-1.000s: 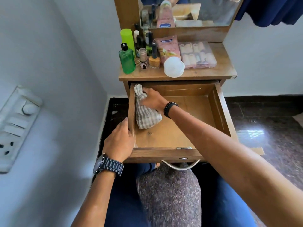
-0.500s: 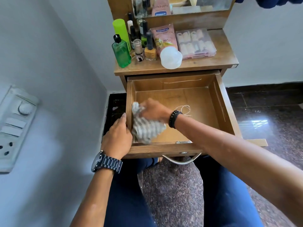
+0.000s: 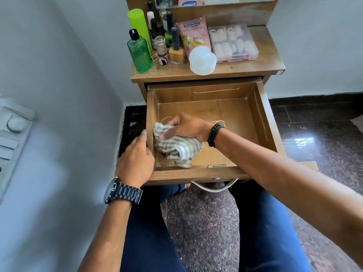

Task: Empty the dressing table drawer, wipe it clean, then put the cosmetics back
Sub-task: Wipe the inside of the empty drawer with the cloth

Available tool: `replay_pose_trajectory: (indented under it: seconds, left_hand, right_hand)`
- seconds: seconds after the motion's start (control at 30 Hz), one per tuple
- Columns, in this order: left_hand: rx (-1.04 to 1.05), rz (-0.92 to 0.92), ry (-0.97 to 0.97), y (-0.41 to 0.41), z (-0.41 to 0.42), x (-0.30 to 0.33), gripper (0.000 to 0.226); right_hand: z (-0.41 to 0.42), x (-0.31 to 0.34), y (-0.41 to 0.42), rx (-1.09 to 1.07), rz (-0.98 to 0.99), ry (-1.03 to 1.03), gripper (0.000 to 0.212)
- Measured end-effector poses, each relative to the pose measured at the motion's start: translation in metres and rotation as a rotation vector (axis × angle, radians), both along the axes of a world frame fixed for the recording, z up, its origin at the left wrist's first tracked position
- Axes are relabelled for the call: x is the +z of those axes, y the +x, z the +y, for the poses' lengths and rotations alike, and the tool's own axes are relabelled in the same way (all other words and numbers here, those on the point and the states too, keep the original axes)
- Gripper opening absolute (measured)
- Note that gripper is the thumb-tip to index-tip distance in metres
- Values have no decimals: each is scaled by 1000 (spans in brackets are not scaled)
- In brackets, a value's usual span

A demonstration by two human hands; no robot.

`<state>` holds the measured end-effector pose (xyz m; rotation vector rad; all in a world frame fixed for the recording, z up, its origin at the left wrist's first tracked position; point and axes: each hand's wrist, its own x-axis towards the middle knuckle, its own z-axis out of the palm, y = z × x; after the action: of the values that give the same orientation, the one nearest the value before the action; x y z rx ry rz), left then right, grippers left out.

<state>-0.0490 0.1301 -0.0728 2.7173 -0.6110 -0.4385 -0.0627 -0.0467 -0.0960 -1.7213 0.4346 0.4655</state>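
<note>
The wooden drawer (image 3: 263, 122) is pulled out and holds only a striped grey-and-white cloth (image 3: 180, 149) and a thin loop of string by my wrist. My right hand (image 3: 186, 126) grips the bunched cloth and presses it on the drawer floor at the front left. My left hand (image 3: 135, 160) clasps the drawer's front left corner. The cosmetics stand on the dressing table top (image 3: 263, 65): a green bottle (image 3: 139, 55), a lime tube (image 3: 138, 24), several nail polish bottles (image 3: 175, 51), a pink tube (image 3: 196, 40) with a white cap, and a clear nail case (image 3: 232, 43).
A wall with a switch panel (image 3: 13, 134) runs close along the left. A mirror frame (image 3: 225, 10) rises behind the cosmetics. Dark polished floor (image 3: 314, 134) lies to the right. My knees in blue trousers sit below the drawer's metal handle (image 3: 214, 187).
My right hand dragged the cloth from the drawer's back left corner down to the front left. My left hand kept its hold on the drawer corner.
</note>
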Motion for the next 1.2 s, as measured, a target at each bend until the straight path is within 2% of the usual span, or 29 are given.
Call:
replay_pose_trajectory:
  seconds: [0.1,0.2,0.3,0.37,0.43,0.53,0.63,0.73,0.83,0.9,1.03,1.2]
  left_hand:
    - [0,-1,-12,1,0,0,52]
    - [-4,7,-31,3,4,-3,52]
    - [3,25,-51,5,6,-4,53]
    - [4,30,-71,5,7,-5,52]
    - [3,34,-93,6,7,-7,51]
    - [9,50,-107,8,6,-10,51]
    - [11,52,-119,8,6,-10,49]
    - [6,45,-117,7,6,-9,48]
    - [11,27,-94,6,5,-8,48]
    - [17,12,-83,6,5,-8,48]
    - [14,1,-68,6,4,-6,50]
    - [5,2,-71,5,3,-4,48]
  right_hand:
    - [11,-3,-11,171,144,35,37]
    - [11,-5,-2,143,166,49,31]
    - [-1,-6,19,-114,131,68,20]
    - [-8,-8,38,-320,49,59,19]
    - [-9,-11,53,-524,-44,104,8]
    - [-4,-18,61,-678,-110,171,5]
    - [-5,-18,54,-555,-80,119,25]
    - [-5,-3,30,-282,18,2,13]
    - [15,6,2,-21,162,20,20]
    - [29,6,-6,121,213,-63,13]
    - [29,7,6,54,195,-105,8]
    - [2,-3,52,-340,48,-33,5]
